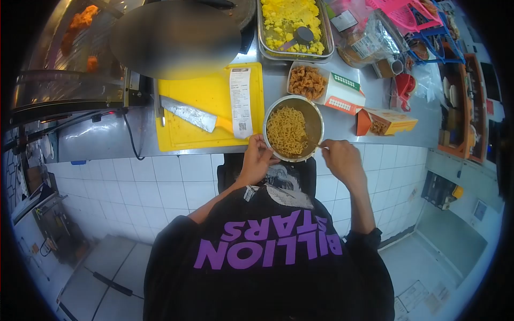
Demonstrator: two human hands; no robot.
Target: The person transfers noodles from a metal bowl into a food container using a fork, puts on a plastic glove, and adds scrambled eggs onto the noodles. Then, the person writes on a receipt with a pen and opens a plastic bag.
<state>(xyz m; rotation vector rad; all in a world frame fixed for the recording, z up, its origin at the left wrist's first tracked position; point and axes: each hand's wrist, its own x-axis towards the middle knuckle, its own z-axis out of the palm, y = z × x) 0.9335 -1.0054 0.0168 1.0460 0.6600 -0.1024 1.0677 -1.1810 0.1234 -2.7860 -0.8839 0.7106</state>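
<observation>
One bowl (315, 119) of noodles (286, 128) seen at counter (123, 131) edge, beside yellow board (187, 140); rim pinched by left hand (258, 160), thin utensil (318, 145) pinched by right hand (342, 160).

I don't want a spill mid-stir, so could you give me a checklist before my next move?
1. Left hand steadying the bowl: ok, at its rim.
2. Right hand on the utensil: ok, gripping its handle.
3. Noodles inside the bowl: ok, none seen over the rim.
4. Noodles evenly mixed: cannot tell.
5. Knife away from both hands: ok, lying on the board.
6. Box of fried pieces closed: not ok, open.
</observation>
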